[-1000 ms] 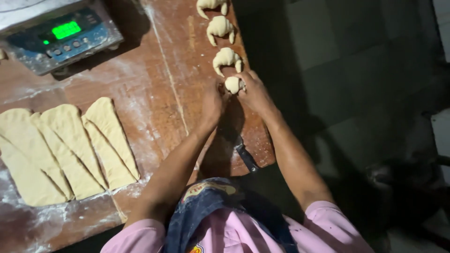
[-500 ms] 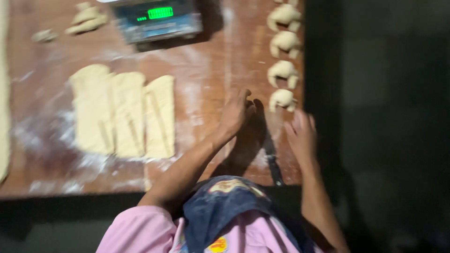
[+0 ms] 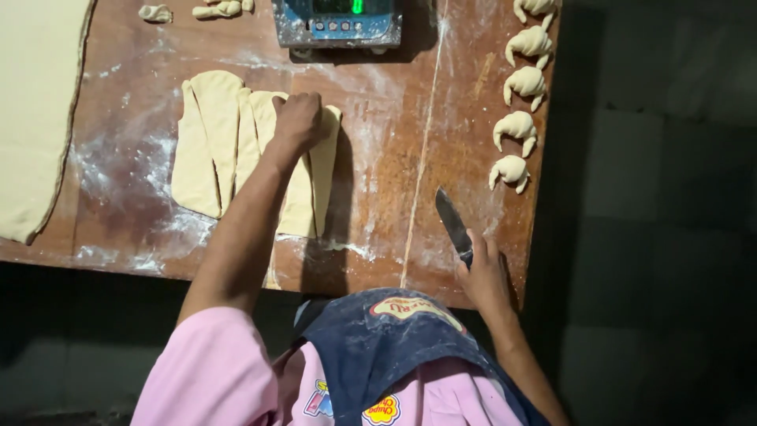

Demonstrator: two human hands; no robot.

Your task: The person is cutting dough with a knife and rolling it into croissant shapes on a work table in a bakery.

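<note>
My left hand [image 3: 297, 120] rests, fingers curled, on the wide end of the cut dough triangles [image 3: 213, 142] lying side by side on the floured wooden table [image 3: 378, 173]. My right hand [image 3: 482, 276] lies near the table's front edge over the handle of a knife [image 3: 453, 222], whose blade points away from me. Whether the fingers grip the handle is unclear. A column of rolled dough crescents [image 3: 516, 126] runs along the right edge of the table.
A digital scale [image 3: 337, 22] stands at the back centre. A large rolled dough sheet [image 3: 35, 102] covers the left end. Small dough scraps [image 3: 206, 9] lie at the back left. The table ends just right of the crescents; dark floor beyond.
My left hand has left the last crescent and moved left onto the dough triangles. My right hand has pulled back to the knife by the front edge. The camera view has shifted left.
</note>
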